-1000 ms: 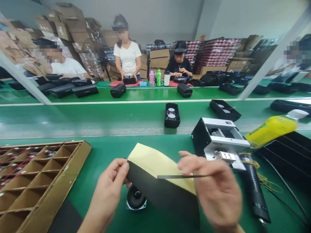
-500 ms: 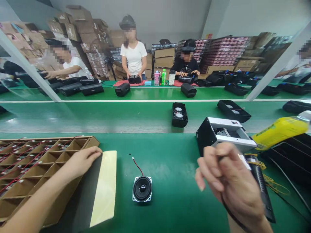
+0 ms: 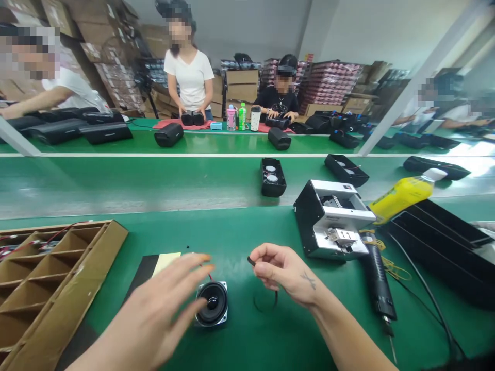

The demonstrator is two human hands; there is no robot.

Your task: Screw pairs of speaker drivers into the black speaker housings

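Observation:
A thin black strip (image 3: 251, 261) is pinched between the thumb and fingers of my right hand (image 3: 280, 270), and its loose end curls down beneath the hand. My left hand (image 3: 166, 299), blurred by motion, is spread with nothing in it. Its fingers reach over the left edge of a small square-framed speaker driver (image 3: 215, 301) lying cone up on the green table. A short red wire (image 3: 211, 277) leads from the driver's top, partly hidden by my fingers. Behind my left hand lies a black sheet (image 3: 139, 274) with yellow backing (image 3: 166, 259), mostly covered.
At left stands a cardboard divider box (image 3: 112, 252) with wired parts in some cells. To the right are a screw feeder (image 3: 336, 219), an electric screwdriver (image 3: 377, 278) and a yellow bottle (image 3: 404, 196). Speaker housings (image 3: 273, 178) lie across the middle strip; co-workers sit and stand beyond.
My left hand has let go of the black-and-yellow sheet and moved right, over to the driver. My right hand has come left with the strip. The view has turned to the right.

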